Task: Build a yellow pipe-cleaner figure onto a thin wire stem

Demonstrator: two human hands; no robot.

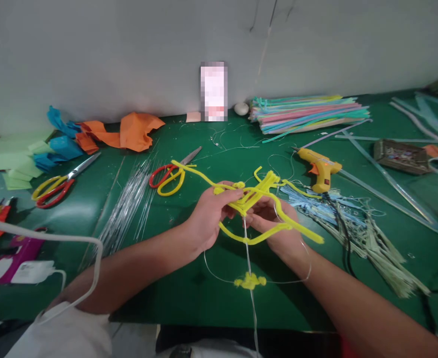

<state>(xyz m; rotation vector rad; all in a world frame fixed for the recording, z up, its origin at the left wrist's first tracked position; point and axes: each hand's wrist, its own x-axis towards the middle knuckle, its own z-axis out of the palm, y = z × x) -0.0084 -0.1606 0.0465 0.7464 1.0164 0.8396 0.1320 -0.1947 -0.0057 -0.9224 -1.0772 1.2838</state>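
Observation:
Between my hands, above the green table, is a frame of bent yellow pipe cleaners [256, 199] with loose ends sticking out both ways. My left hand [212, 209] pinches its left side, thumb on top. My right hand [274, 219] grips it from beneath on the right, its fingers partly hidden by the yellow stems. A whitish cord [247, 253] hangs from the frame down toward my lap. Along it sits a small fuzzy yellow piece [250, 281], and a thin clear wire [211, 268] loops out to both sides.
Red-and-yellow scissors [172, 174] lie left of my hands, near thin wires [129, 204] and a second pair of scissors [64, 184]. On the right are a yellow glue gun [319, 169], blue and green tassels [368, 238] and a pipe cleaner bundle [308, 115]. A phone [213, 92] leans against the wall.

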